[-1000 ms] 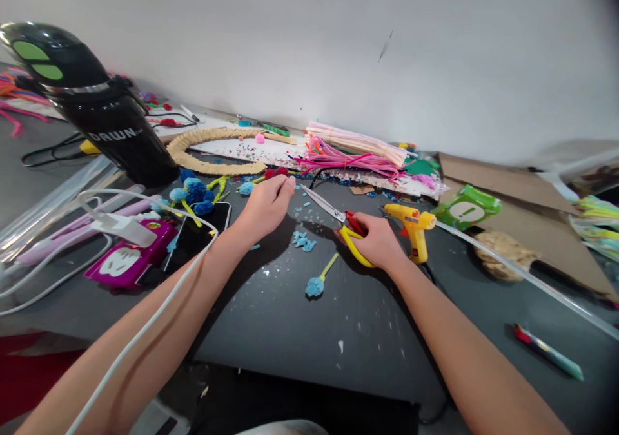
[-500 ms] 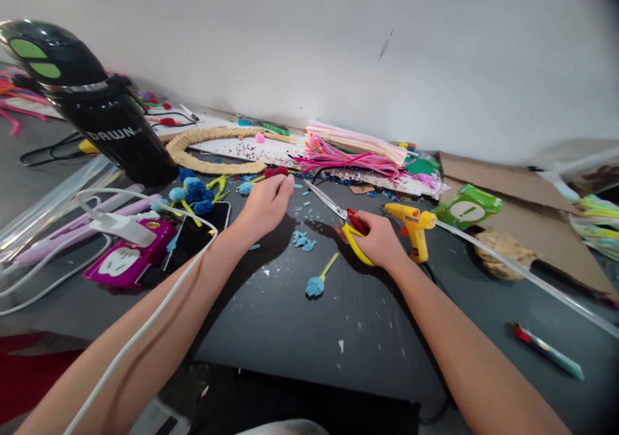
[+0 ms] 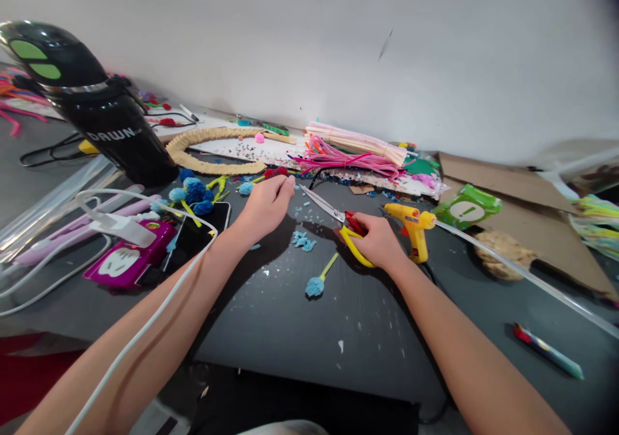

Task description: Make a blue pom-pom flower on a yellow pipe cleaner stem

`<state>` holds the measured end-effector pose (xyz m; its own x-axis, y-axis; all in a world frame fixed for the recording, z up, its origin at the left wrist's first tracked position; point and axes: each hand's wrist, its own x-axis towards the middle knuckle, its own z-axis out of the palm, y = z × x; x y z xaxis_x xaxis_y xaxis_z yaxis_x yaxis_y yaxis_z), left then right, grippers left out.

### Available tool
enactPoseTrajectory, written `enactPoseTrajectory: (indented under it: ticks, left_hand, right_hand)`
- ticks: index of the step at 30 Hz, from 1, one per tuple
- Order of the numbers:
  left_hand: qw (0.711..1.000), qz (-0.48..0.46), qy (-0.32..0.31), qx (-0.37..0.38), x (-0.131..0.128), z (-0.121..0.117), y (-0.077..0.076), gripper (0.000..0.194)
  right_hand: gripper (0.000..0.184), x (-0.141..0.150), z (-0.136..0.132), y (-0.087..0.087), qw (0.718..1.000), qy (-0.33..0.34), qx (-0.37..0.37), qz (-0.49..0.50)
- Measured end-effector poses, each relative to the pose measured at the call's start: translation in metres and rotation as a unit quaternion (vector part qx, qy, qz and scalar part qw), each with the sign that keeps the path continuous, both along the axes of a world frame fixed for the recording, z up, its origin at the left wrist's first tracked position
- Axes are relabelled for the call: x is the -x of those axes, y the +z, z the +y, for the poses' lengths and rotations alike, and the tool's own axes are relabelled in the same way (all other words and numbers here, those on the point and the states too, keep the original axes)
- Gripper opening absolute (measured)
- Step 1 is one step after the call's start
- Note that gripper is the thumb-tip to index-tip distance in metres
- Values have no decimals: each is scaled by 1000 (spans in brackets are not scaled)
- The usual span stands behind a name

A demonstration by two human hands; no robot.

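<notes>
My right hand (image 3: 374,240) is closed round the red and yellow handles of a pair of scissors (image 3: 325,205), whose blades point up and left. Just left of the blade tips, my left hand (image 3: 271,203) is closed with thumb and fingers pinched; whatever it pinches is hidden or too small to make out. Below the hands lie short light-blue clippings (image 3: 303,241) in a small heap, with finer bits around the blades. A fuzzy blue flower on a yellow-green stem (image 3: 314,286) lies on the table nearer to me.
A yellow glue gun (image 3: 411,225) lies right of my right hand. To the left are a black bottle (image 3: 116,119), a magenta charger (image 3: 133,258) and a phone (image 3: 223,214). Pink pipe cleaners (image 3: 345,154) lie behind. A white cable (image 3: 159,309) crosses my left forearm.
The scissors have shifted slightly left, their tips closer to my left hand. My left hand has hardly moved.
</notes>
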<state>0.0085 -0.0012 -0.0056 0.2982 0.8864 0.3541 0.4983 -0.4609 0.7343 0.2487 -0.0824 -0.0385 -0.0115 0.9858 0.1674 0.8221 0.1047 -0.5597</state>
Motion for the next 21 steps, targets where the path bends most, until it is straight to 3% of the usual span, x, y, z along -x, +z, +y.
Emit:
enactPoseTrajectory:
  ticks: [6,21]
  left_hand:
    - [1000,0,1,6,0,0,0,42]
    - [1000,-10,7,11,0,-1,1,43]
  right_hand:
    - [25,-2,3,-3,1000,-1,-16,-2]
    - [33,-1,0,1,1000,10,-10,8]
